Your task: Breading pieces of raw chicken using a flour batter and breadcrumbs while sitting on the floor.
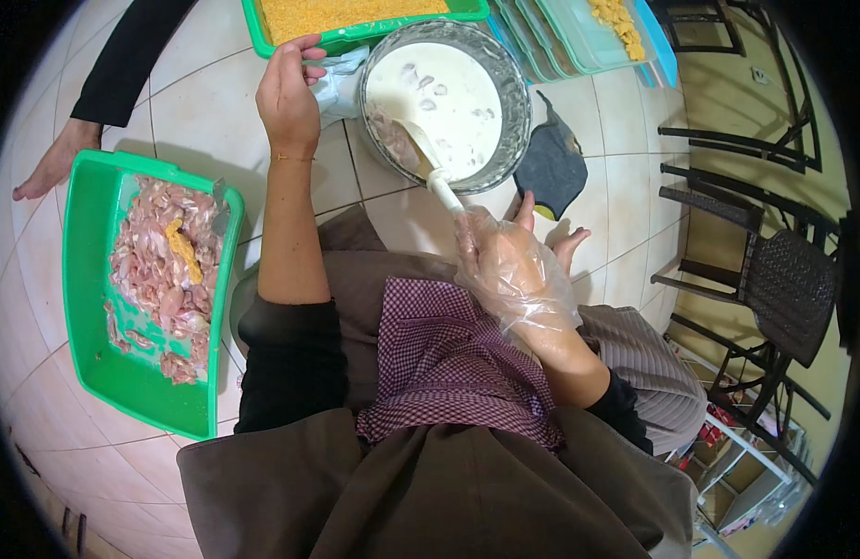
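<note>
My right hand [510, 262], in a clear plastic glove, grips the handle of a pale ladle or large spoon [440, 185]. The spoon's head reaches into a dark round tub [517, 105] of white batter [465, 77], beside pieces of raw meat [394, 140] at the near left wall. More pieces lie partly sunk in the batter. My bare left hand [290, 77] is raised left of the tub, fingers loosely curled and apart, holding nothing, over a pale plastic bag [340, 80] and near a green tray [262, 42] of yellow-orange crumbs [353, 12].
A green basin [140, 412] of raw meat pieces [168, 258] stands on the tiles at left, near another person's bare foot [52, 157]. Clear containers [563, 42] with crumb-coated pieces [617, 28] are at upper right. A dark cloth [554, 164] lies right of the tub; dark chairs [786, 279] stand far right.
</note>
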Demonstrator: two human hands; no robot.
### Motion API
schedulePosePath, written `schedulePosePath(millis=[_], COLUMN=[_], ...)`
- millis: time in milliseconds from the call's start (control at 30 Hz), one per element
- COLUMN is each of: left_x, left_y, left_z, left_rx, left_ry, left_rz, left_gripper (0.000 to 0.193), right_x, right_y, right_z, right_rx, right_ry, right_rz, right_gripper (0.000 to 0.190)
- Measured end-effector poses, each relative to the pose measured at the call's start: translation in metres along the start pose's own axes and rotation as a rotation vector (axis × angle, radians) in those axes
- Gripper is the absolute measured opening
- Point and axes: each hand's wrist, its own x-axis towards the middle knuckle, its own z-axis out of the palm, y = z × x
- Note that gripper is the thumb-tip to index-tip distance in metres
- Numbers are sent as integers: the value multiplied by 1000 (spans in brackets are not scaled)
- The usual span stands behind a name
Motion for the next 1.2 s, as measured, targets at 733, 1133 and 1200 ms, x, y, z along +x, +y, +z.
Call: schedulePosePath(millis=[733, 1133, 1200], left_x=[-2, 1, 3], left_y=[2, 4, 3], left_z=[-5, -9, -8], left_rx=[80, 80, 74], left_ry=[67, 55, 48], left_rz=[14, 36, 37], left_gripper=[37, 37, 37], right_x=[36, 32, 23], right_y=[-11, 57, 69], right_z=[-24, 15, 44], right_rx=[91, 1561, 1338], right_ry=[-475, -388, -162], right_rz=[222, 649, 312], right_gripper=[81, 32, 32])
